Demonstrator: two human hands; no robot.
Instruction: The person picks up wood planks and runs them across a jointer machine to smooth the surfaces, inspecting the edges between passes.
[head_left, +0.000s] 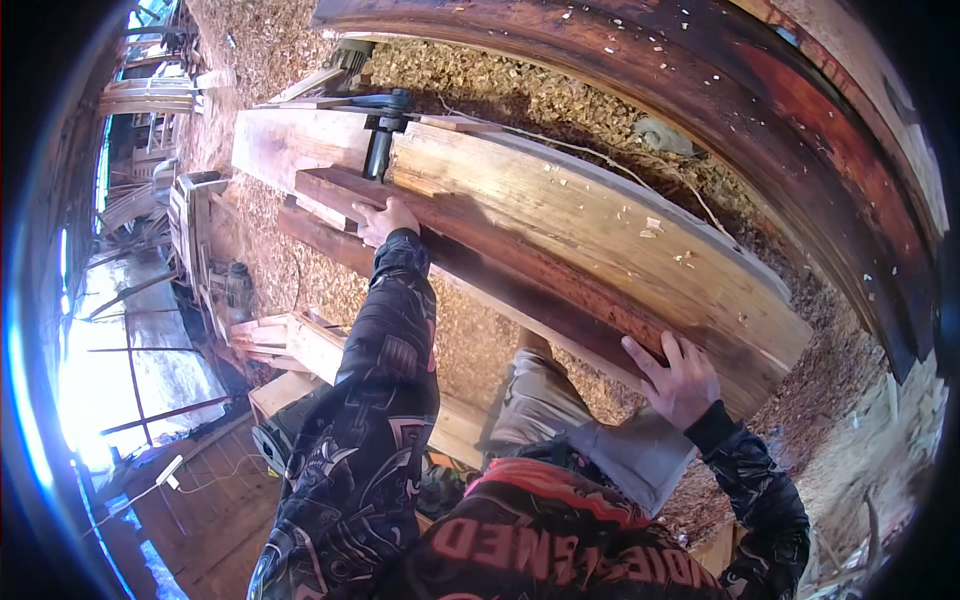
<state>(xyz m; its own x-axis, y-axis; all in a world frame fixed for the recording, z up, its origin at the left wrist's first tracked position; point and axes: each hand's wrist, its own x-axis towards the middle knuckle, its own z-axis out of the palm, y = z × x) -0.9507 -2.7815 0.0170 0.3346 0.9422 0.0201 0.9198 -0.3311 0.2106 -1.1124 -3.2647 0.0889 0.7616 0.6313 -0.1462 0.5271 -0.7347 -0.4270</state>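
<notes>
A long, dark reddish-brown wooden beam (545, 268) lies along the near side of a pale plank bench (570, 205). My left hand (388, 222) grips the beam toward its left end, fingers over the top. Further right, my right hand (680, 380) holds the other end, its thumb on the near side and fingers across the top. Just beyond my left hand, a black metal shaft (378, 155) crosses a gap in the bench, touching or very near the beam's far side; I cannot tell which.
Large dark planks (690, 75) run along the far right. Wood shavings (470, 85) cover the ground around the bench. A pale wooden frame (312, 345) stands at the left, near my left arm. A thin cord (600, 160) trails behind the bench.
</notes>
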